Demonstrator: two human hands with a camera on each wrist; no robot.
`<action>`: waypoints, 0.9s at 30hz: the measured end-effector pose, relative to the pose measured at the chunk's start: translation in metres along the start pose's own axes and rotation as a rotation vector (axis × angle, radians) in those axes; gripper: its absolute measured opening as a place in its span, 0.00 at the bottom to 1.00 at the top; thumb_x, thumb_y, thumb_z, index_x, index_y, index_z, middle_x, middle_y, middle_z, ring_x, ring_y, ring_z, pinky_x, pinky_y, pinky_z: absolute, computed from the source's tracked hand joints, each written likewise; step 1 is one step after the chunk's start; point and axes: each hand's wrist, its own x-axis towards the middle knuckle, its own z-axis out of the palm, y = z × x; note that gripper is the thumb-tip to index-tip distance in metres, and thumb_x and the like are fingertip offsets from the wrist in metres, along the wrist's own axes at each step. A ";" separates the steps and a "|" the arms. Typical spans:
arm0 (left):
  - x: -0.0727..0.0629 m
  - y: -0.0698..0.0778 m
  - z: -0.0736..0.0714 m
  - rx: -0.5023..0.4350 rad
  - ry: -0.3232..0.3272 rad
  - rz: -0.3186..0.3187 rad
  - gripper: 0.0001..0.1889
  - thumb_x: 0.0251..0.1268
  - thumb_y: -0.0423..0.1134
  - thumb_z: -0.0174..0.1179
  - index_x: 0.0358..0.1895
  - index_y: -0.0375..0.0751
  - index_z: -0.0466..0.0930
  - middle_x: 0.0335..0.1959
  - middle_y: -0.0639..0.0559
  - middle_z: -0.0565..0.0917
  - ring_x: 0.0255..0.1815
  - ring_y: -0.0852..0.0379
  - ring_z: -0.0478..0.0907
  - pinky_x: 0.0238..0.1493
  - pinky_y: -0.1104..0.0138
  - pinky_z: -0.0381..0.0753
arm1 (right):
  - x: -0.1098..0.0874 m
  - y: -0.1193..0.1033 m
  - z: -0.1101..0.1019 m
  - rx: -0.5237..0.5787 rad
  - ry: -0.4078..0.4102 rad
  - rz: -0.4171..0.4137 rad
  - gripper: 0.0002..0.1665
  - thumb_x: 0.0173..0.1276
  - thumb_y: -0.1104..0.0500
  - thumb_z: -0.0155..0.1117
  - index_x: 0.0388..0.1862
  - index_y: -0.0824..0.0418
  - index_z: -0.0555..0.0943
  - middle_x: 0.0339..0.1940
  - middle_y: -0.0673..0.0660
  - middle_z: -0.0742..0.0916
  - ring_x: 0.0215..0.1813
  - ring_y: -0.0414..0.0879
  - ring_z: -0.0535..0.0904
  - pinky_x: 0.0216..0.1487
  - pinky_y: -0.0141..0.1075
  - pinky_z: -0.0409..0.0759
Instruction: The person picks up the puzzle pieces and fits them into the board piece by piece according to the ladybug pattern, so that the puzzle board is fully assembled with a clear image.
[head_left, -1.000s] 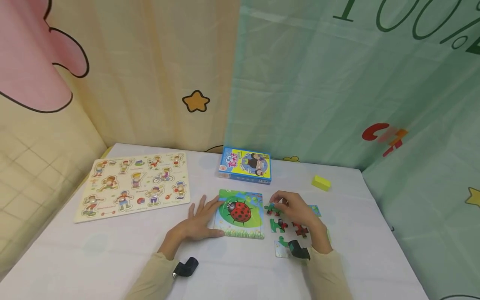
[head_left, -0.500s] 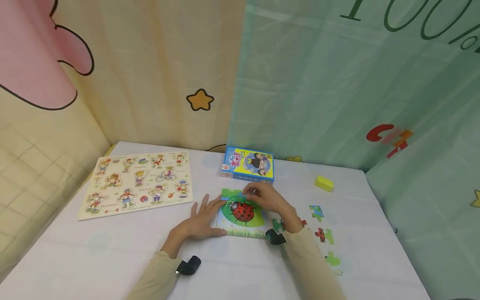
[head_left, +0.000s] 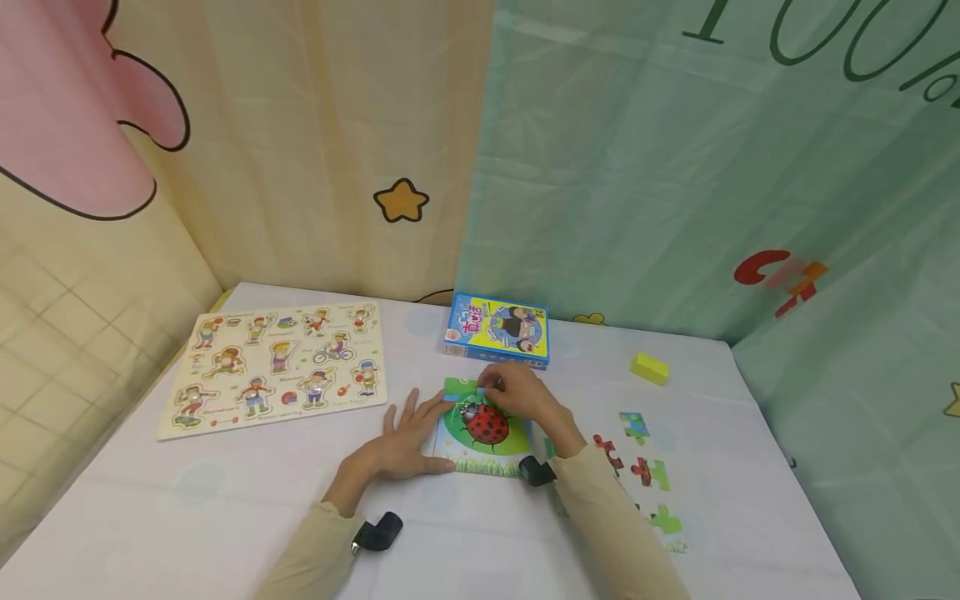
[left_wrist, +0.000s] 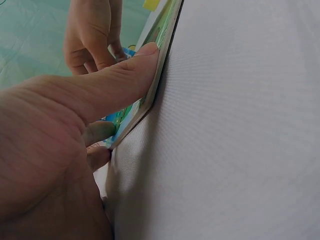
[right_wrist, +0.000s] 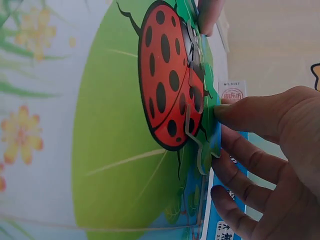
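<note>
A flat puzzle board [head_left: 476, 468] with a ladybug picture lies on the white tablecloth. My left hand [head_left: 397, 446] is spread along its left side, and in the left wrist view the thumb [left_wrist: 132, 72] rests on the board's edge. Over the board's far part, my right hand [head_left: 517, 392] pinches a jigsaw piece [right_wrist: 214, 136] between thumb and fingers. The piece is green and blue with some red and black, and it overlaps the ladybug in the right wrist view. Right of the board lie loose jigsaw pieces [head_left: 651, 472], some partly hidden by the right forearm.
A blue and yellow box [head_left: 497, 331] lies just behind the board. Farther left is a wooden puzzle board [head_left: 277, 371] with figures of children. A yellow block [head_left: 649, 368] sits at the back right, before a printed curtain [head_left: 630, 192].
My right hand has moved left from the loose pieces to the far part of the ladybug board, carrying a jigsaw piece. The left hand has kept its place at the board's left side.
</note>
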 end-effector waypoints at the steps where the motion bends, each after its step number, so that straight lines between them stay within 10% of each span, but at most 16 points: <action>1: 0.000 0.000 0.000 0.001 -0.001 0.001 0.49 0.61 0.52 0.69 0.80 0.44 0.52 0.84 0.44 0.45 0.82 0.34 0.24 0.74 0.34 0.23 | 0.000 0.000 0.000 0.000 0.003 0.005 0.08 0.71 0.63 0.63 0.46 0.59 0.86 0.38 0.52 0.87 0.39 0.44 0.78 0.46 0.40 0.82; 27: 0.000 -0.001 0.000 0.001 -0.001 0.000 0.48 0.61 0.53 0.69 0.80 0.45 0.52 0.84 0.45 0.45 0.82 0.34 0.25 0.75 0.34 0.22 | -0.010 -0.002 0.006 -0.117 -0.026 -0.090 0.13 0.66 0.58 0.72 0.49 0.58 0.89 0.54 0.53 0.87 0.61 0.50 0.80 0.66 0.47 0.77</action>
